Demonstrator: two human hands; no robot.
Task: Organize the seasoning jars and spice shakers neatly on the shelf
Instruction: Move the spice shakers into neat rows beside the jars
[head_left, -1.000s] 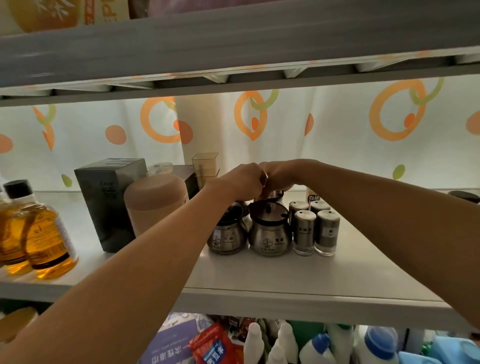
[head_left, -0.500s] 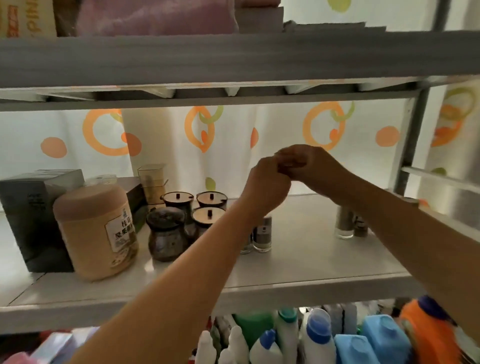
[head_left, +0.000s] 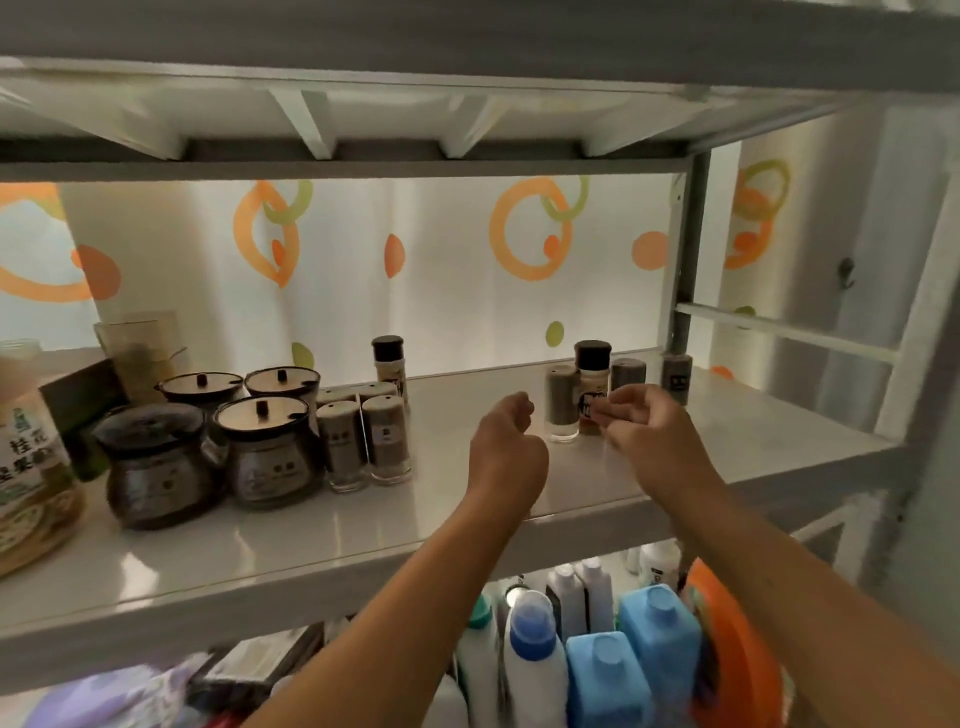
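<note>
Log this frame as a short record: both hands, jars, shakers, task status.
left hand: curled, empty, over the white shelf board
right hand: loosely curled before the right cluster; contact unclear
round dark glass seasoning jars: four, grouped left
small grey-capped glass shakers: four beside the jars
right cluster: three shakers, one dark-capped bottle, standing apart
status: two groups not yet merged

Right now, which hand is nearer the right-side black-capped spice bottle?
Right. The right hand hovers just in front of the black-capped spice bottle; the left hand sits further left.
</note>
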